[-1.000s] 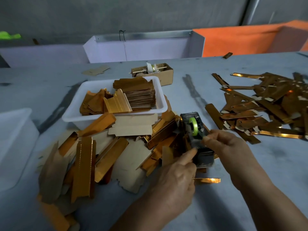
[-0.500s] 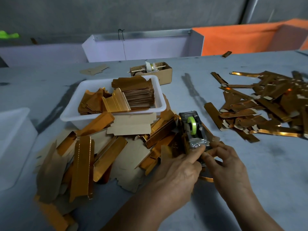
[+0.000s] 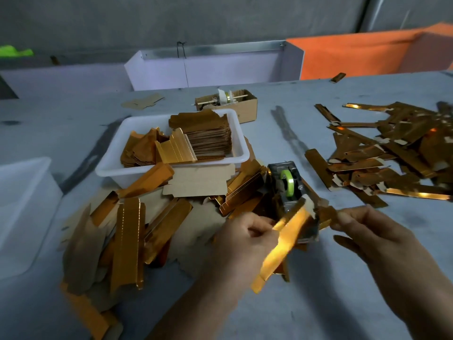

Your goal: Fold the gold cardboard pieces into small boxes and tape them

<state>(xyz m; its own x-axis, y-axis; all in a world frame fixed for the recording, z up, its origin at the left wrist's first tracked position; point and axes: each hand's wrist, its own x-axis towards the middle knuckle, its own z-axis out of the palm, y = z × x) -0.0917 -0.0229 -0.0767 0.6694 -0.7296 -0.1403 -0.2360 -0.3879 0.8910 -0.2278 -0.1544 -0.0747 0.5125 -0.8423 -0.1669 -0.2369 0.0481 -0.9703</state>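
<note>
Left hand [image 3: 245,238] curled around a long gold cardboard piece [image 3: 282,244], grip grasping it near its upper end; right hand [image 3: 362,229] pinching something small at its fingertips [image 3: 339,217], blurred, just beside the piece's top end, apparently a flap or tape though too smeared to tell. Piece tilted, lower end toward the viewer, upper end over a tape dispenser [image 3: 289,190], shiny and motion-blurred, pale flap at the top.

Grey tabletop [image 3: 306,303], scuffed with dark streaks, backed by a grey wall. White panel [image 3: 208,67] and orange panel [image 3: 355,55] standing along the far edge.

Dispenser dark and clear, green roll [image 3: 286,182] inside, standing just beyond both hands. White plastic bin [image 3: 235,133] behind it, holding a neat stack of flat brown blanks [image 3: 210,136] and loose gold ones. Heap of gold and plain brown blanks [image 3: 127,229] spilling from the bin's near side to the left. Second white bin [image 3: 22,204] at the left edge. Small brown cardboard box [image 3: 245,106] beyond the bin with a spool inside. Scattered pile of narrow gold folded strips [image 3: 392,153] lying well apart to the right.
</note>
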